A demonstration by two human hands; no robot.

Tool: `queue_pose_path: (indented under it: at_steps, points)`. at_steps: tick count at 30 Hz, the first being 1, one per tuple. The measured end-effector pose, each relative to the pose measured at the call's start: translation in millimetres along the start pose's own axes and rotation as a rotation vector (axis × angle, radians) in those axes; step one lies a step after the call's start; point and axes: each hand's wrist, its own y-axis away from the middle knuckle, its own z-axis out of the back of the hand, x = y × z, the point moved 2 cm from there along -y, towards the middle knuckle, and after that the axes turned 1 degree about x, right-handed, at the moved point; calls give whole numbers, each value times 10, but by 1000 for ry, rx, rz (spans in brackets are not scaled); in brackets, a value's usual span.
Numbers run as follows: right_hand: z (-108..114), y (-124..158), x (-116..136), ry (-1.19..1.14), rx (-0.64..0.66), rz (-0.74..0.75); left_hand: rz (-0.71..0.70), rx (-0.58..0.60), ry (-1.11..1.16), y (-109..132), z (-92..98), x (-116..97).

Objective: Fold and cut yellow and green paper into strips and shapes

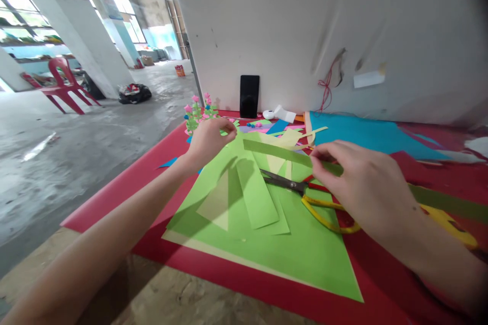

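Observation:
My right hand (362, 175) pinches a long green paper strip (276, 150) between thumb and fingers. The strip runs left over the table, and a darker length of it shows beyond my wrist at the right. Just past the strip's left end is my left hand (211, 138), its fingers curled together; I cannot make out what, if anything, is between them. Scissors (292, 184) with red and yellow handles lie slightly apart-bladed below my right hand, on green paper sheets (297, 259). A cut green paper piece (257, 195) and a pale yellow one (216, 203) rest there too.
Pink-and-green paper flowers (196, 111) stand behind my left hand. A black phone (249, 96) leans on the white board (290, 25). Paper scraps (287, 139) and blue sheets (354, 134) lie behind the strip. A yellow tool (448, 224) sits at right on the red cover (114, 198).

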Motion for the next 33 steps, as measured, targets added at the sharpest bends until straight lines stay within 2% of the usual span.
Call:
queue_pose_path:
  at_steps: [4,7,9,12,17,21,24,28,31,33]
  points:
    - [-38,18,34,-15,40,33,-178,53,234,148,-24,-388]
    - [-66,38,93,-29,61,43,-332,125,270,319,-80,-727]
    - [-77,51,131,-37,75,41,-382,168,263,405,-114,-854]
    - [-92,64,174,-49,110,44,-378,174,242,465,-133,-898]
    - [-109,65,178,-32,136,43,-375,174,155,455,-128,-849]
    - [-51,50,117,13,61,53,-242,116,121,357,-100,-723]
    - [-1,36,62,30,25,42,-144,77,104,254,-83,-559]
    - [29,15,14,58,4,15,-5,59,29,120,-88,-229]
    - [42,0,-10,83,-4,-5,36,46,14,31,-74,-9]
    - [44,-10,-20,78,-3,-9,29,33,35,-2,-41,28]
